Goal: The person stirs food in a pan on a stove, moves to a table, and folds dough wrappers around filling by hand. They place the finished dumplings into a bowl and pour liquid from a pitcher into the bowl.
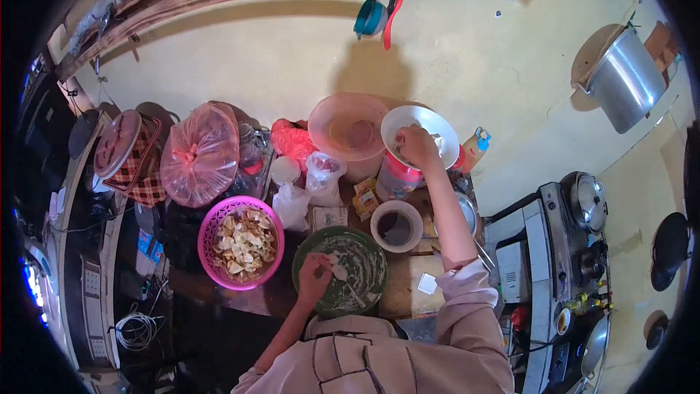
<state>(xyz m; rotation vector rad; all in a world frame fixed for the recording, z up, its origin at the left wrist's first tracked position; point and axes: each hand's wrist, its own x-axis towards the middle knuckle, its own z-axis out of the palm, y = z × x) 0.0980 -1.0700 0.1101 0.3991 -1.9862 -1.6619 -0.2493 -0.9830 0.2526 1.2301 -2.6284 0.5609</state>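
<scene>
My left hand (313, 277) is over the green basin (300, 255), whose inside is smeared with a white paste or batter. Its fingers are closed at a small white lump (339, 271), which they seem to pinch. My right hand (418, 147) reaches far forward into the white bowl (394, 118), fingers curled down. White pieces (437, 142) show beside it in the bowl; what the fingertips hold is hidden. Left of the basin stands a pink basket (206, 252) full of pale cut chunks (246, 242). A bowl of dark liquid (396, 228) sits right of the basin.
Behind are a large pinkish tub (348, 124), a tied plastic bag (200, 153), a red bag (293, 138) and small white bags (292, 206). A stove (561, 248) with pots stands at right. A large pot (627, 80) hangs on the wall.
</scene>
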